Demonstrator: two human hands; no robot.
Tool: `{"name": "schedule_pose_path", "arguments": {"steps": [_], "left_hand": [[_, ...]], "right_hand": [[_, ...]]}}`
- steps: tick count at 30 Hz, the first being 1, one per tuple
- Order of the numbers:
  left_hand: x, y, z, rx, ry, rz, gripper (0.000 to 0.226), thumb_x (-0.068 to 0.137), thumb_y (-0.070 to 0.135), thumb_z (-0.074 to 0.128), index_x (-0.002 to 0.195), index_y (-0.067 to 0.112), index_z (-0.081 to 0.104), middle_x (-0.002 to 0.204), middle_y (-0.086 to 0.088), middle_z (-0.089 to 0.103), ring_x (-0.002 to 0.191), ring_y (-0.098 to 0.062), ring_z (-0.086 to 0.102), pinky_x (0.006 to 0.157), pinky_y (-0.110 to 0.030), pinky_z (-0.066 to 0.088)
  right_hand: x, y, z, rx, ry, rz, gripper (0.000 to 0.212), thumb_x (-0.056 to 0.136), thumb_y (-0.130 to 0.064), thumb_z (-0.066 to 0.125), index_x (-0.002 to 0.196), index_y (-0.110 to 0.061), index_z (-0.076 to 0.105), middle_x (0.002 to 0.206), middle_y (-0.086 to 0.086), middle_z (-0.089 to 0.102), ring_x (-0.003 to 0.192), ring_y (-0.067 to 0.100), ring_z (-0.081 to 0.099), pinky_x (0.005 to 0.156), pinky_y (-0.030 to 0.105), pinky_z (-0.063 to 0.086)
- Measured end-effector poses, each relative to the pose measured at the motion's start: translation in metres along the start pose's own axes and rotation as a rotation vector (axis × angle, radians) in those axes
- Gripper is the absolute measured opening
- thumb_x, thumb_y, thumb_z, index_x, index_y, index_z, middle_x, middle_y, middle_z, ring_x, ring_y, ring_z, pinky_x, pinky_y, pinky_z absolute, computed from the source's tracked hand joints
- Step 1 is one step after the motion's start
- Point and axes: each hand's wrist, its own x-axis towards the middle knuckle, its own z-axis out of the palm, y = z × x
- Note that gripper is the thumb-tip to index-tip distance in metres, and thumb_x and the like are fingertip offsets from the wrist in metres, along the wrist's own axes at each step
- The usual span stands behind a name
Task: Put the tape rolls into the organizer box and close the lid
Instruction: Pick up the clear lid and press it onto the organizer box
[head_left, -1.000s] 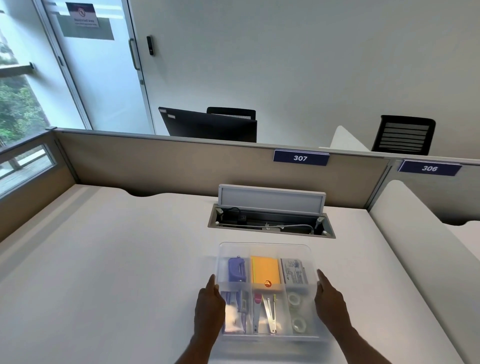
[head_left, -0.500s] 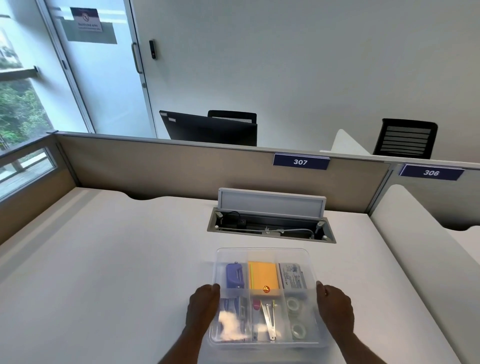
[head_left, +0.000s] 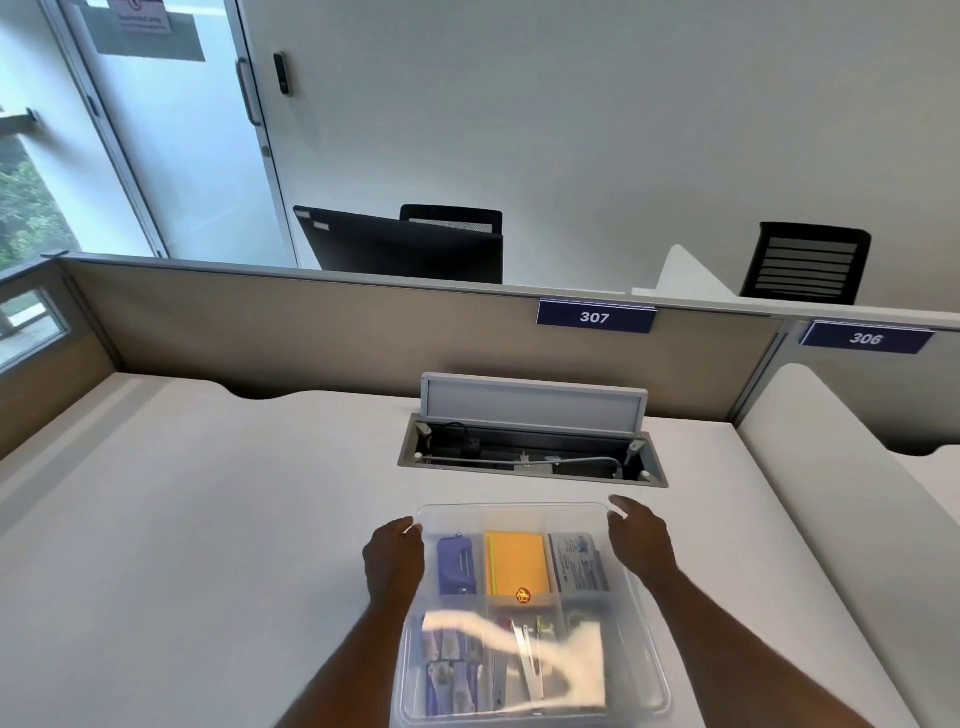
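Note:
The clear organizer box (head_left: 655, 675) stands on the white desk right in front of me, with its see-through lid (head_left: 519, 514) lying on top. Through the lid I see a purple item, an orange pad and a printed packet in the far compartments. White glare covers the near compartments, so the tape rolls cannot be made out. My left hand (head_left: 394, 558) clasps the lid's left edge near the far corner, thumb on top. My right hand (head_left: 640, 540) lies at the far right corner, fingers spread.
An open cable hatch (head_left: 532, 460) with a raised flap is sunk into the desk just beyond the box. A beige partition (head_left: 322, 332) marked 307 closes the back. A white divider panel (head_left: 852, 519) stands at the right.
Both hands have slid along the box's sides from the middle to the far corners. The view has tipped down and glare now hides the near compartments.

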Motion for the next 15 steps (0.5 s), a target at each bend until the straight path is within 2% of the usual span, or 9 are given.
{"name": "schedule_pose_path", "arguments": {"steps": [4, 7, 11, 15], "left_hand": [[0.007, 0.001, 0.005, -0.019, 0.039, 0.042, 0.024, 0.091, 0.018, 0.055, 0.104, 0.006, 0.071, 0.108, -0.015, 0.071, 0.101, -0.032, 0.064, 0.087, -0.030, 0.044], [0.010, 0.005, 0.006, -0.036, 0.043, 0.027, 0.020, 0.089, 0.014, 0.058, 0.093, 0.001, 0.073, 0.097, -0.019, 0.072, 0.094, -0.037, 0.065, 0.074, -0.025, 0.039], [0.009, 0.007, 0.009, -0.044, 0.059, 0.049, 0.019, 0.089, 0.012, 0.059, 0.098, 0.002, 0.072, 0.099, -0.017, 0.072, 0.094, -0.032, 0.067, 0.079, -0.023, 0.042], [0.008, 0.005, 0.011, -0.029, 0.076, 0.081, 0.019, 0.089, 0.010, 0.058, 0.097, 0.002, 0.073, 0.097, -0.017, 0.073, 0.090, -0.030, 0.069, 0.081, -0.025, 0.046]], "right_hand": [[0.008, 0.008, 0.009, -0.060, -0.043, -0.055, 0.035, 0.096, -0.017, 0.044, 0.128, -0.016, 0.056, 0.137, 0.007, 0.056, 0.128, 0.025, 0.050, 0.110, 0.032, 0.034], [0.005, 0.019, 0.020, -0.033, 0.049, -0.046, 0.032, 0.096, -0.016, 0.045, 0.124, -0.018, 0.060, 0.128, 0.008, 0.063, 0.118, 0.027, 0.059, 0.104, 0.033, 0.042], [-0.001, 0.026, 0.029, -0.038, 0.145, -0.109, 0.030, 0.095, -0.015, 0.046, 0.122, -0.016, 0.061, 0.116, 0.013, 0.069, 0.105, 0.030, 0.065, 0.093, 0.034, 0.050], [-0.001, 0.027, 0.032, -0.051, 0.185, -0.129, 0.030, 0.096, -0.018, 0.045, 0.122, -0.017, 0.061, 0.114, 0.013, 0.070, 0.101, 0.031, 0.067, 0.090, 0.037, 0.053]]}}
